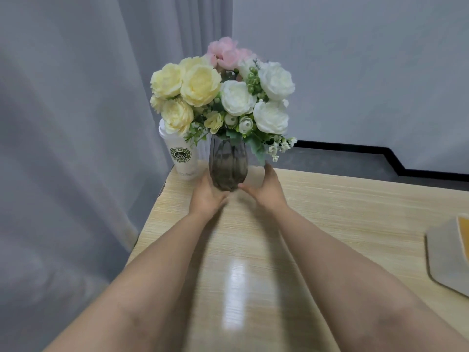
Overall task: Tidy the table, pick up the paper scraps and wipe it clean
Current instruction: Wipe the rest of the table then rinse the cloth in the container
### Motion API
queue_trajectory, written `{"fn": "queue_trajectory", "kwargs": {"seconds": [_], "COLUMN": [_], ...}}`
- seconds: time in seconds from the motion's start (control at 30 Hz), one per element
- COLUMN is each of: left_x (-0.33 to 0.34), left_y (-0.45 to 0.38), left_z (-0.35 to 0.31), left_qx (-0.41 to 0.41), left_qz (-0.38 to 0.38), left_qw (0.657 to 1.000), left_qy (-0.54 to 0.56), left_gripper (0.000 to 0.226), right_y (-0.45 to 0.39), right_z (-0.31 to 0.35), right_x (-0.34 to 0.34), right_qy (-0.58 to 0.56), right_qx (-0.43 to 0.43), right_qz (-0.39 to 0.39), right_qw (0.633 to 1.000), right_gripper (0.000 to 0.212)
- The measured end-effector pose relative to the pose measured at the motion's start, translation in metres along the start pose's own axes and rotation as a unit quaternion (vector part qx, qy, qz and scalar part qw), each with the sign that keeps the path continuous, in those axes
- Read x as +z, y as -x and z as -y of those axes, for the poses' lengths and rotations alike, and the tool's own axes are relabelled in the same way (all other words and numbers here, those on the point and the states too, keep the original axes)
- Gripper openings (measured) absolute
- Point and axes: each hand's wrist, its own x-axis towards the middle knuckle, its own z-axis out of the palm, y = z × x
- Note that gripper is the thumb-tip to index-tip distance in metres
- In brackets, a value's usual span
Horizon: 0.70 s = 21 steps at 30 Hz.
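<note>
The fingers of the left hand (206, 193) and right hand (266, 189) wrap around the bottom of the smoky glass vase (228, 165) of flowers (223, 95). It is near the counter's (342, 214) far left corner, just beside a white cup (181, 158). Bare wood lies behind the hands. A gray box (449, 252) sits at the right edge.

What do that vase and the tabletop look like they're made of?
The vase looks like smoky grey tinted glass: it is see-through, ribbed and glossy. The tabletop looks like pale wood-grain laminate or veneer; fine streaks run across it and a bright glare shows a smooth, shiny finish. Solid wood cannot be ruled out.
</note>
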Motion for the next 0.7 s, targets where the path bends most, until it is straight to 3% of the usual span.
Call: {"fn": "queue_trajectory", "kwargs": {"seconds": [0.13,0.37,0.7], "left_x": [0.01,0.042,0.149], "left_y": [0.034,0.089,0.175], "left_z": [-0.012,-0.103,-0.242], "left_qx": [-0.007,0.074,0.147], "left_qz": [0.069,0.109,0.222], "left_qw": [0.994,0.977,0.953], "left_qy": [-0.086,-0.17,-0.147], "left_gripper": [0.078,0.07,0.071], "right_y": [0.029,0.086,0.175], "right_z": [-0.008,-0.045,-0.128], "right_x": [-0.047,-0.172,-0.326], "right_qy": [0.038,0.144,0.226], "right_qx": [-0.011,-0.004,0.07], "right_qz": [0.013,-0.029,-0.076], "right_qw": [0.999,0.989,0.969], "right_gripper": [0.087,0.07,0.063]}}
